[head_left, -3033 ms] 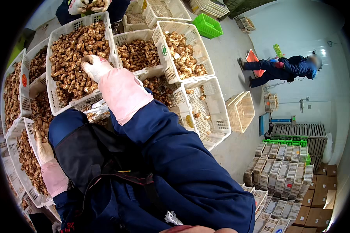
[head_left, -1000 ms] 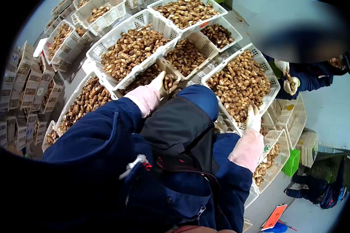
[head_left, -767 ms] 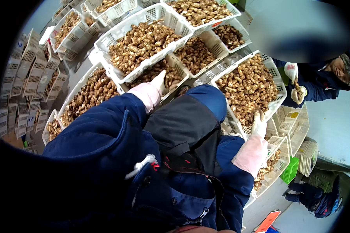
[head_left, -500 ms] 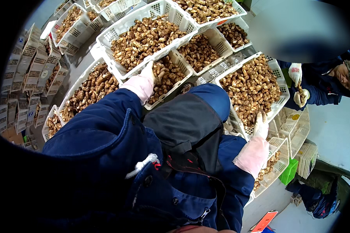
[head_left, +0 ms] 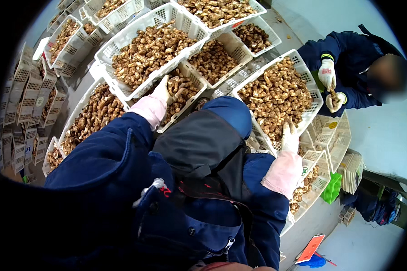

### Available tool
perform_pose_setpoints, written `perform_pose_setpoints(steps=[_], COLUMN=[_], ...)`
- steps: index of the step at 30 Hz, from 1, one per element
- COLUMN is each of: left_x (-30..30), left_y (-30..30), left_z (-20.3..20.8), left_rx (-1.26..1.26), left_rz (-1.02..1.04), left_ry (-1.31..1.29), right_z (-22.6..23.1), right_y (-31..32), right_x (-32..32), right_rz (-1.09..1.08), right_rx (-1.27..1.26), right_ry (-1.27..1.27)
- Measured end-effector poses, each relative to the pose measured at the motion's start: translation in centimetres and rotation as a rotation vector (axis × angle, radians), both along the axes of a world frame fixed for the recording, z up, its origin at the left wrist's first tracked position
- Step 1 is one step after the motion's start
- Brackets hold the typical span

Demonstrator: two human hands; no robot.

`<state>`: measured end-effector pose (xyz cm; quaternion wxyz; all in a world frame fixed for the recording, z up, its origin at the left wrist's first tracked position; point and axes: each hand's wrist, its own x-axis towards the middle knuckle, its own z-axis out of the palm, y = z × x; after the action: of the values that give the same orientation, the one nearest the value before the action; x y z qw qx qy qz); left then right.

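2 gloved hands show in the head view, well apart. L hand (head_left: 164, 94) is at the lower crate (head_left: 188, 104), next to the big heaped crate (head_left: 158, 18), w/ fingers half curled at the mushrooms (head_left: 181, 83) in it; can't tell if it grips any. R hand (head_left: 289, 137) is at the near edge of the R-side crate (head_left: 317, 95), fingers stretched out & resting against its heap, not closed on anything AFAICT.

Progress, as far as visible: R-side crate & big heaped crate are piled high; the lower crate looks less full. Past R hand, the corner crate (head_left: 321, 183) has only a part load, its bare slatted wall showing. Plenty of loose mushrooms remain in nearly every nearby crate; which heaps are handled & which aren't, can't tell, so % done is unclear.

Across from the R-side crate, a co-worker (head_left: 337, 47) holds something brown, prob. 1 mushroom, in both gloved hands. Also in bkgd: green crate (head_left: 332, 187), pale crate stack (head_left: 350, 169), orange board (head_left: 310, 248).
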<state>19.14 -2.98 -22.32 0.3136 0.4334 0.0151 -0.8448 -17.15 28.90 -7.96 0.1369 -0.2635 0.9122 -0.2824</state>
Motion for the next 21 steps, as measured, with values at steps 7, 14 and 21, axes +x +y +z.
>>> perform_pose_setpoints(steps=[7, 14, 21], left_x=[-3.7, -7.6, -3.1], left_y=[1.1, 2.5, 0.0], left_z=[6.0, 10.4, 7.5], left_rx=[-0.162, -0.082, -0.188], left_rz=[-0.059, -0.113, 0.059], left_ry=[0.201, 0.39, 0.128], right_z=[0.9, -1.1, -0.6], right_y=[0.0, 2.8, -3.5], right_x=[0.8, -1.4, 0.7], right_rz=[0.014, 0.078, 0.052], right_rx=[0.058, -0.15, -0.083], right_ry=[0.013, -0.025, -0.138])
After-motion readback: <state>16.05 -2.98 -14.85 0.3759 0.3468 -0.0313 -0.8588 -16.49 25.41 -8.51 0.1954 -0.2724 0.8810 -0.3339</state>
